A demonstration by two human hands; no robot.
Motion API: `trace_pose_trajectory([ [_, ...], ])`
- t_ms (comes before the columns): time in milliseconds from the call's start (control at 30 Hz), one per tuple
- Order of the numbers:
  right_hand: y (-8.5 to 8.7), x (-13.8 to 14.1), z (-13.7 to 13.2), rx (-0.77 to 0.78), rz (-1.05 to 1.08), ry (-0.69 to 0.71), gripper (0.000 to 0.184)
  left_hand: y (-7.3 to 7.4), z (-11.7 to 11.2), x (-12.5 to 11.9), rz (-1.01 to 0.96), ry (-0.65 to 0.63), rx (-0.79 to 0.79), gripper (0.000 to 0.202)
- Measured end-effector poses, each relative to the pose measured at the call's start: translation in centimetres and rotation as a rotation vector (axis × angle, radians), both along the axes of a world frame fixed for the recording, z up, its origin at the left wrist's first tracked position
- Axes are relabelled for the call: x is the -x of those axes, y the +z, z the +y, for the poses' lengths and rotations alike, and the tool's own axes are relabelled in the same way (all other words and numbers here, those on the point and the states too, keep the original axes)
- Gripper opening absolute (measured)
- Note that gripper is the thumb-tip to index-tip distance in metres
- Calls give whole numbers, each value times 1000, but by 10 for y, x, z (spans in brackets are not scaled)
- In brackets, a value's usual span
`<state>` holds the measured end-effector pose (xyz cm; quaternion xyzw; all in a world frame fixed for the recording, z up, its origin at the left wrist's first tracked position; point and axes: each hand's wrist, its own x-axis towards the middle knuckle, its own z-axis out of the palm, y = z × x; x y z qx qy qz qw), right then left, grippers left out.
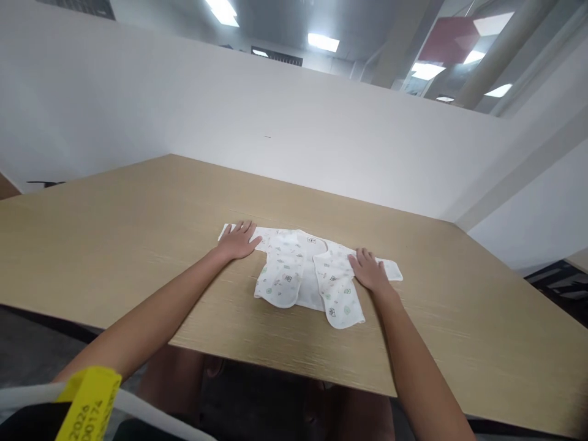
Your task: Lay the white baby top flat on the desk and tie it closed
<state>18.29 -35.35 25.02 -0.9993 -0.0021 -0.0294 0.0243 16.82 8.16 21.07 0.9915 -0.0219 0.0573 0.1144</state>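
A small white baby shirt [301, 275] with a pale green and grey print lies spread flat on a wooden table [138, 239], front panels open. My left hand [239, 240] rests flat on its left sleeve, fingers stretched out. My right hand [369, 270] lies flat on the right sleeve and shoulder, fingers spread. Neither hand grips the cloth.
The table's near edge [285, 370] runs just in front of my knees. A white partition wall [275, 128] stands behind the table's far edge. A yellow tag [87, 401] with printed numbers shows at the bottom left.
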Motion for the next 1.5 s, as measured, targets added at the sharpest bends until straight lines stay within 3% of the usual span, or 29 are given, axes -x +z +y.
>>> trace_pose_trajectory([
  [100,2,-5,-31,31,-45,-92,70,1,8,-3,-21,48,-14,82],
  [167,4,-6,-37,27,-103,-100,69,4,4,-2,-77,32,-12,81],
  [300,5,-1,-10,-109,-217,148,67,6,-19,5,-172,-93,36,77],
  [400,4,4,15,-137,-109,273,69,5,-31,8,-97,-164,51,77],
  [467,3,5,19,-83,-7,237,69,4,-27,8,-28,-173,50,76],
  [567,2,2,4,-11,52,94,70,2,-10,5,19,-113,35,76],
  [700,7,2,-18,-77,-78,44,65,3,2,1,-56,-68,0,71],
  [767,15,10,-10,-229,-199,162,55,5,-4,1,-181,-85,9,61],
  [867,28,35,28,-494,-206,478,36,15,-20,7,-350,-114,123,42],
  [933,33,55,61,-503,-49,670,32,24,-32,18,-406,-188,246,34],
  [1000,32,70,87,-449,67,791,28,34,-43,34,-380,-400,322,36],
  [1100,25,81,104,-371,114,872,26,41,-58,60,-234,-741,211,54],
  [1200,23,84,101,-329,139,856,29,39,-71,79,-214,-850,61,57],
  [1267,26,86,97,-329,177,845,29,36,-76,84,-232,-908,66,38],
  [1367,34,94,98,-364,294,880,25,34,-78,85,-254,-906,152,8],
  [1500,37,107,108,-419,420,919,15,42,-75,83,-406,-679,398,10],
])
